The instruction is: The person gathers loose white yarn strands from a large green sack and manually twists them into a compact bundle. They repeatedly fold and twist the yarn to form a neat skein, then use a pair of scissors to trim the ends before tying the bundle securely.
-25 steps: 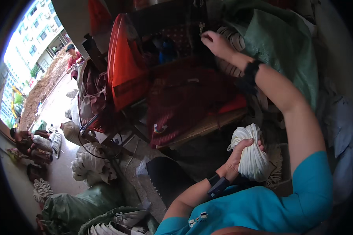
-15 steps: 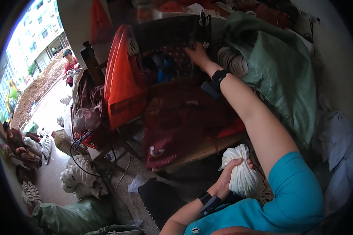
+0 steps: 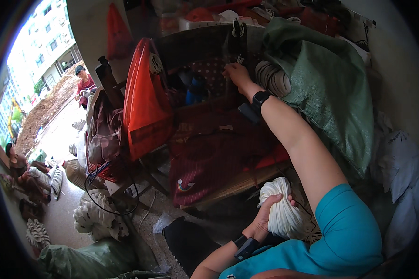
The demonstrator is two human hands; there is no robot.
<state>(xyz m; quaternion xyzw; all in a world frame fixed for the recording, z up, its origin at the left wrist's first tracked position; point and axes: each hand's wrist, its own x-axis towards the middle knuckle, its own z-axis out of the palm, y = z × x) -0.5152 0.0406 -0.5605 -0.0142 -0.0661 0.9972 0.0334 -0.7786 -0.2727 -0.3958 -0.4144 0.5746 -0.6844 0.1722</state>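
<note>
My left hand [image 3: 268,211] is wrapped around a thick bundle of white cord [image 3: 285,216], held low in front of me beside my teal sleeve. Stretched far forward, my right hand [image 3: 239,76] is at the dark wooden chair back [image 3: 195,44]. Its fingers are curled together near a small metallic piece [image 3: 239,60] and a hanging loop of pale cord [image 3: 238,29]; what they pinch, if anything, is too dark to make out. A maroon striped cloth [image 3: 205,158] covers the chair seat below that arm.
An orange-red plastic bag [image 3: 146,111] hangs left of the chair. A large green woven sack [image 3: 328,88] stands right of my right arm, with pale strips at its mouth. Bundled white strips [image 3: 97,216] lie at lower left. A person [image 3: 84,83] sits outside.
My right hand's fingers, more spread before, are now drawn closer together at the chair back. The view has tilted slightly. My left hand keeps its hold on the cord bundle.
</note>
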